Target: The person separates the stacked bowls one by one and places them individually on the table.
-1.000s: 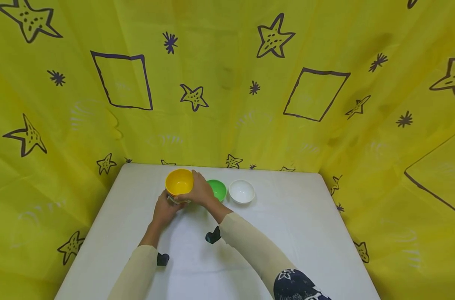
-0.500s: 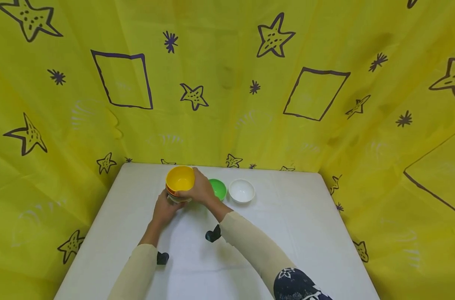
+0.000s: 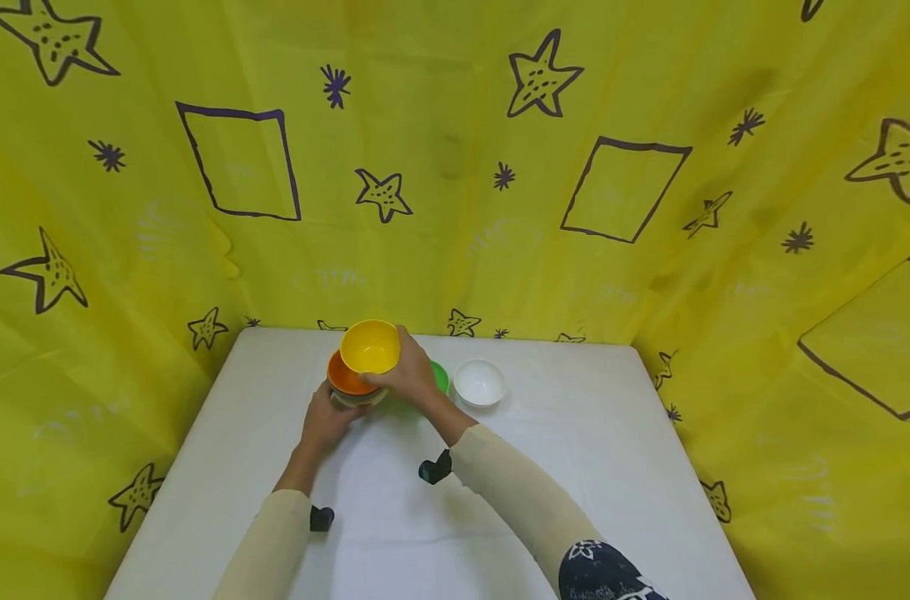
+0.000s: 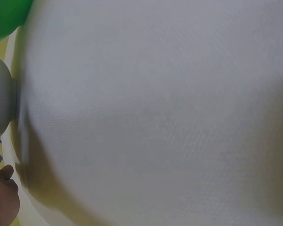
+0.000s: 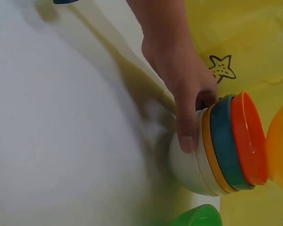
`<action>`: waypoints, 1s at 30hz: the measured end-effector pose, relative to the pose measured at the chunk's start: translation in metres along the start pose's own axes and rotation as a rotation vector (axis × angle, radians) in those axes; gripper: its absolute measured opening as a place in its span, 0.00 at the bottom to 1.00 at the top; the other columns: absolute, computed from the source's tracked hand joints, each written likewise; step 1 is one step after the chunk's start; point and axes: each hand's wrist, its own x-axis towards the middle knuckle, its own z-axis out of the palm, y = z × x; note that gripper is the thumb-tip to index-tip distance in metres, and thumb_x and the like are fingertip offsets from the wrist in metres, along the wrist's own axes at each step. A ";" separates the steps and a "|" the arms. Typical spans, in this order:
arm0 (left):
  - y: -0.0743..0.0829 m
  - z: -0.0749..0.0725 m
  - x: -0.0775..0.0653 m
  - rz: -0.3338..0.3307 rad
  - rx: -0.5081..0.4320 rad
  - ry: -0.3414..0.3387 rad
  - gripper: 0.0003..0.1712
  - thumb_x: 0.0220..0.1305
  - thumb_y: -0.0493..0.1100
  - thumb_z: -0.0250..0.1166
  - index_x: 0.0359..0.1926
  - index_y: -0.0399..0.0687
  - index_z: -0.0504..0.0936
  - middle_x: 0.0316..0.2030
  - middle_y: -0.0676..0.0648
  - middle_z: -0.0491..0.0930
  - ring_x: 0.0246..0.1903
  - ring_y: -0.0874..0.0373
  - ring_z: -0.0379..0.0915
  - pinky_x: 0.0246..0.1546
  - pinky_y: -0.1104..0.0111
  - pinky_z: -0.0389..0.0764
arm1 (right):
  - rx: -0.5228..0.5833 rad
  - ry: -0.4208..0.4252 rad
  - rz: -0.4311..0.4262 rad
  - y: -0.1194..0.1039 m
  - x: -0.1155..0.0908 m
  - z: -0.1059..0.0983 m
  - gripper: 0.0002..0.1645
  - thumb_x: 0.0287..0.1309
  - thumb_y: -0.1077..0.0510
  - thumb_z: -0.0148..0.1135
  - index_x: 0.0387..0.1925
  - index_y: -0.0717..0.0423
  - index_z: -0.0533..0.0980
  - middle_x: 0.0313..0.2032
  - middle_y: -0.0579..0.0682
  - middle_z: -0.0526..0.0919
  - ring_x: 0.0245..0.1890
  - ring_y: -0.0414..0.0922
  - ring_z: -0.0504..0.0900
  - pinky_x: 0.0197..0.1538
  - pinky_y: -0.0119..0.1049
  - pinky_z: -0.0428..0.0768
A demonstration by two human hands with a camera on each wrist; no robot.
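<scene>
My right hand grips a yellow bowl by its side, just above and right of a nested stack of bowls. An orange bowl tops that stack, with teal, amber and white bowls beneath it. Thumb and fingers of my left hand hold the stack around its lower part. In the right wrist view the left hand reaches to the white bowls, and the yellow bowl is cut off by the frame edge. The left wrist view catches only a pale bowl and part of a hand.
A green bowl, partly hidden by the right hand, sits on the white-covered table. Beside it stands a white bowl. A yellow curtain with drawn stars hangs along the back and sides.
The yellow bowl has come up off the stack and shifted right in my right hand, uncovering the orange bowl. My left hand keeps its hold on the stack.
</scene>
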 end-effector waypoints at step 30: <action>0.001 0.000 -0.001 -0.057 -0.020 -0.026 0.60 0.55 0.51 0.84 0.79 0.36 0.59 0.76 0.33 0.63 0.77 0.36 0.55 0.77 0.41 0.53 | 0.040 0.397 0.244 0.059 -0.026 -0.078 0.55 0.43 0.46 0.87 0.69 0.60 0.68 0.57 0.59 0.82 0.54 0.57 0.83 0.56 0.52 0.84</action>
